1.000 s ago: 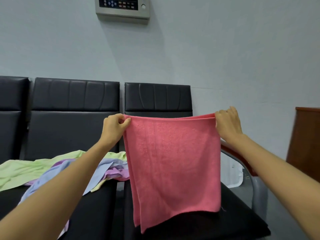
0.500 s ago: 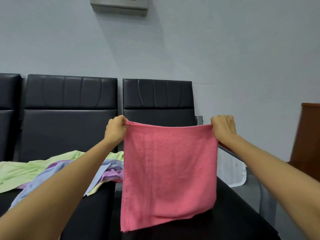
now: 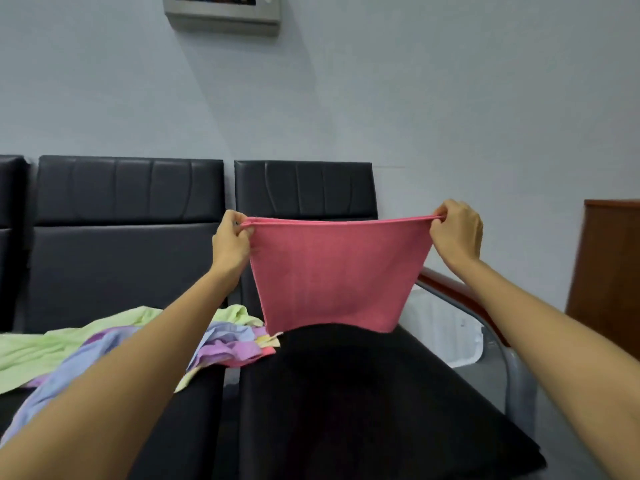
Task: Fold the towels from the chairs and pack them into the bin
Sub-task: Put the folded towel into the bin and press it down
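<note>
I hold the pink towel [image 3: 337, 275], seemingly doubled, above the right chair seat [image 3: 363, 393], left hand [image 3: 230, 242] and right hand [image 3: 455, 233] each with a pinch grip on a top corner; soft, light, limp, best held there.

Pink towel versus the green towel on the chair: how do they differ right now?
The pink towel hangs in the air, pinched at its top corners by the left hand and right hand; the green towel lies on a chair seat, untouched. The pink towel is pulled flat and looks doubled along its top edge; the green towel is rumpled and partly covered by other towels. Both are plain, single-colour cloths.
</note>
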